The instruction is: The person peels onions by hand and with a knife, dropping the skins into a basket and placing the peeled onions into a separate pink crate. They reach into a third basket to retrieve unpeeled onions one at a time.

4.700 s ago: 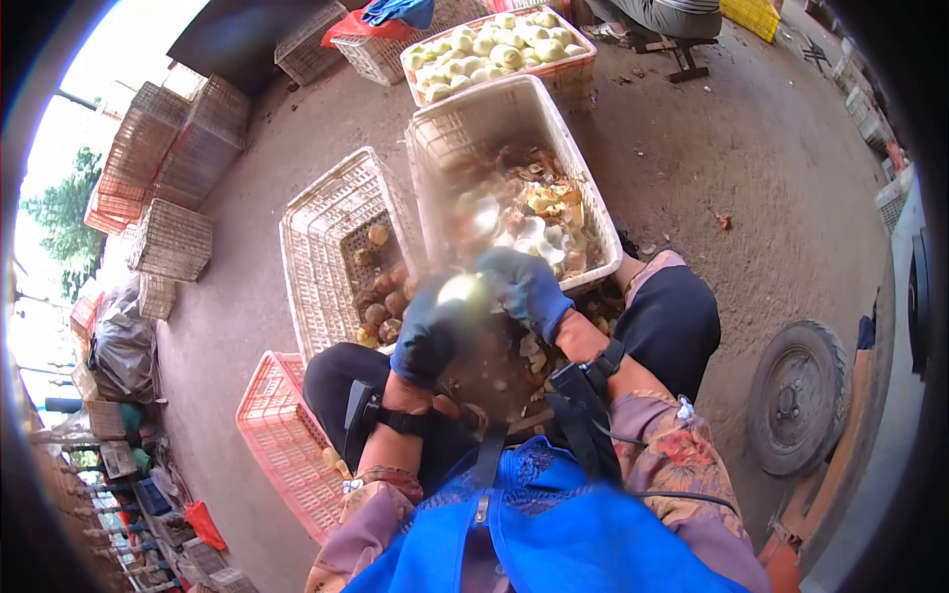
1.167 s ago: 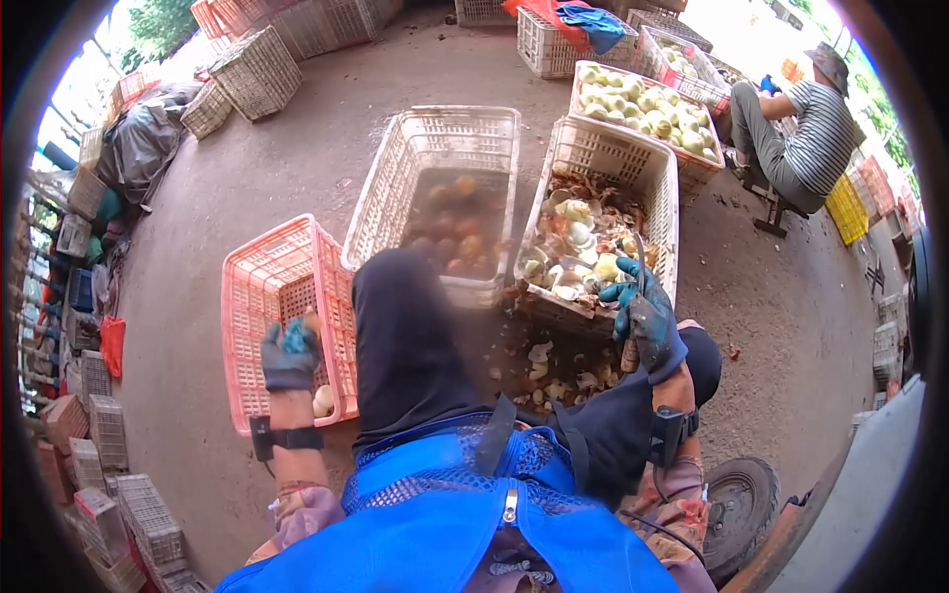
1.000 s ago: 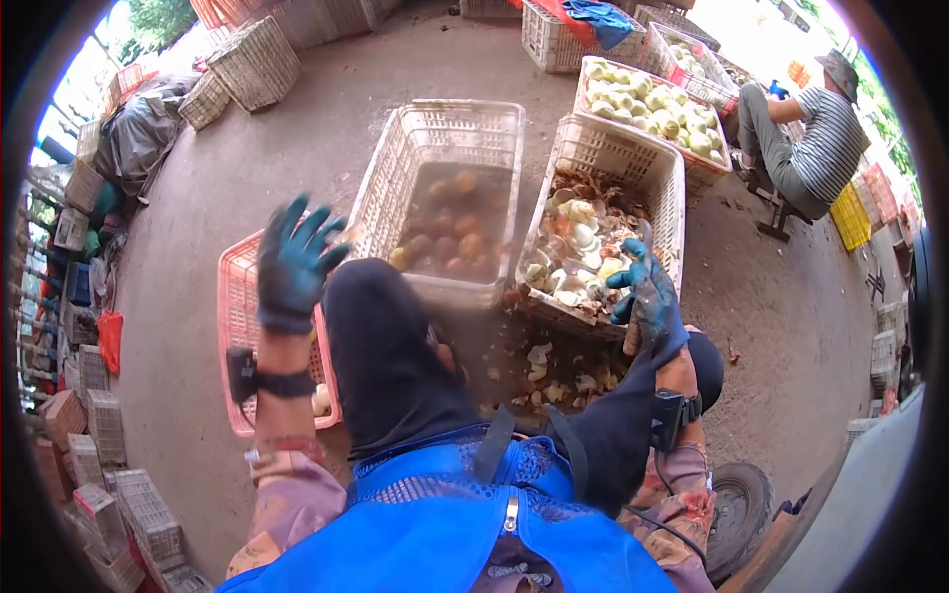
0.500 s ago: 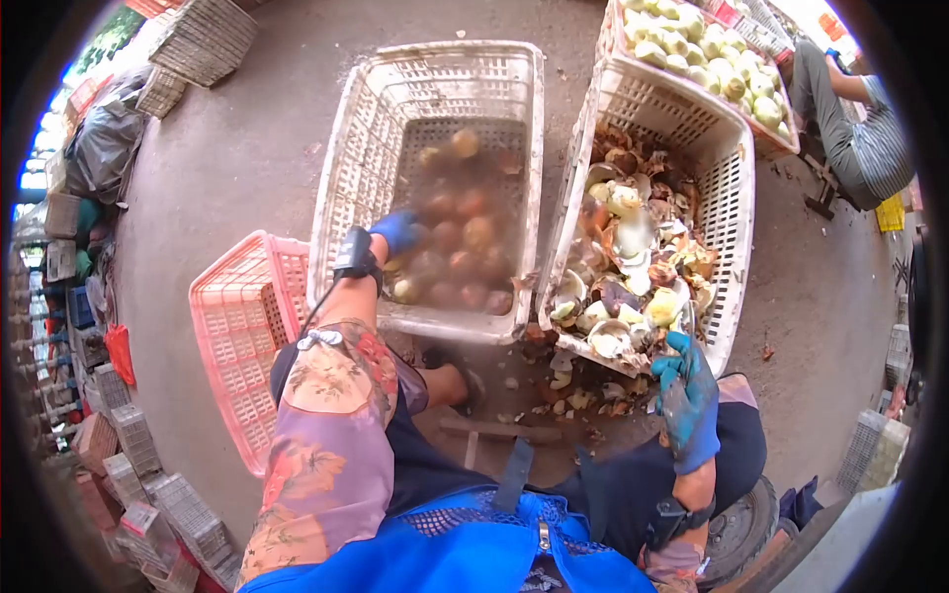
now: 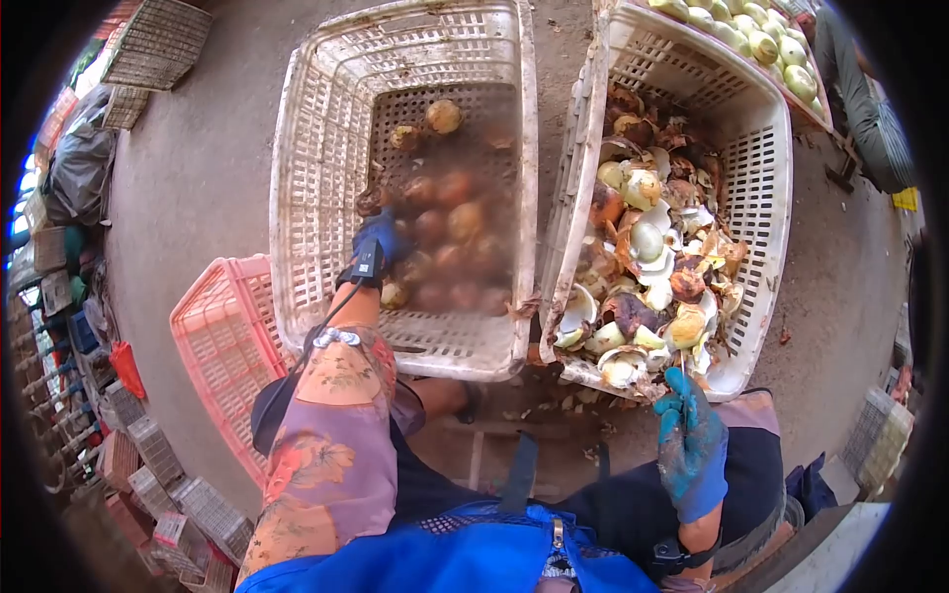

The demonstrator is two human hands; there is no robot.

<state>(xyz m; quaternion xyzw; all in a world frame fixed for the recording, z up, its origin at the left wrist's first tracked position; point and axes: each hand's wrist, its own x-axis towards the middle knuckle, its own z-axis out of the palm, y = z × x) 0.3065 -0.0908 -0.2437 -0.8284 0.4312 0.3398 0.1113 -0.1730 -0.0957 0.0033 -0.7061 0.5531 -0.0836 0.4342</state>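
Observation:
My left hand (image 5: 377,240), in a blue glove, reaches down into the whitish plastic crate (image 5: 400,351) at the left. Onions (image 5: 455,219) lie on that crate's floor, partly smeared by a hazy patch. A dark onion (image 5: 369,202) is close to my left fingers, whose grip I cannot make out. My right hand (image 5: 692,445), in a stained blue-green glove, is closed over my thigh. From its fingers a thin, pale blade, seemingly a small knife (image 5: 684,364), points up at the front of the right crate (image 5: 761,247). Onion skins and cut pieces (image 5: 652,267) fill that crate.
A pink crate (image 5: 222,336) stands left of my leg. Pale peeled onions (image 5: 766,40) fill another crate at the top right, beside a seated person (image 5: 870,119). Stacked crates (image 5: 183,504) line the left side. Scraps litter the ground between my feet.
The view has shifted, so both crates appear larger and lower. My left hand has moved toward the left crate's left wall, by the dark onion. My right hand stays closed near the right crate.

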